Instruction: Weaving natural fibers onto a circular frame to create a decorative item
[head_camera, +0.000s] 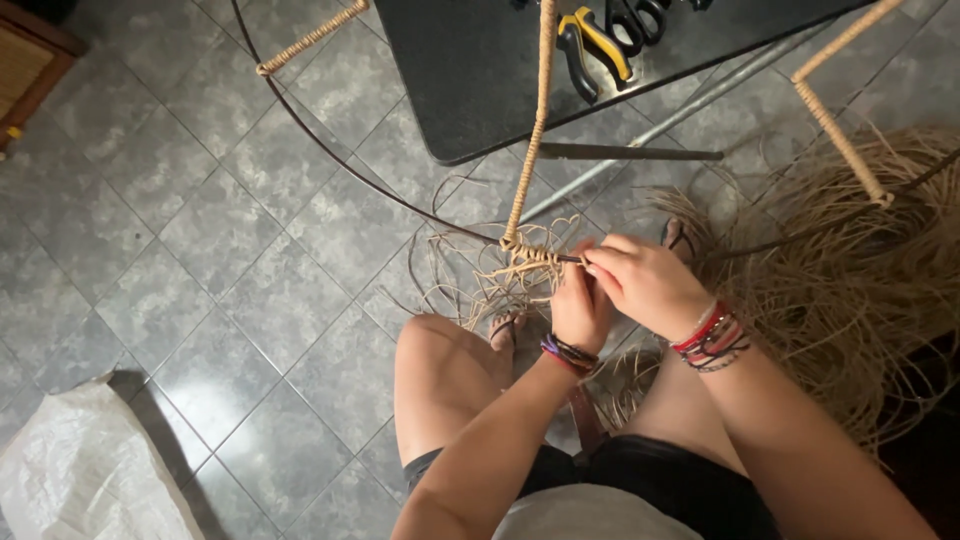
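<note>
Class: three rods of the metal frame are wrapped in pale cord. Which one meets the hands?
The middle wrapped rod, ending at the knot beside both hands; the other two stand apart.

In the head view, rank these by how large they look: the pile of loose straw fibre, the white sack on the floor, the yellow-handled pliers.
1. Pile of loose straw fibre, largest.
2. White sack, partly cut off by the frame edge.
3. Yellow-handled pliers, smallest, though farthest from the camera.

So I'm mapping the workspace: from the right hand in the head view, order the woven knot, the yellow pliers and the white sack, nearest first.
From the right hand:
1. Woven knot, just left of it on the ring.
2. Yellow pliers, up on the dark table.
3. White sack, far lower left on the floor.
</note>
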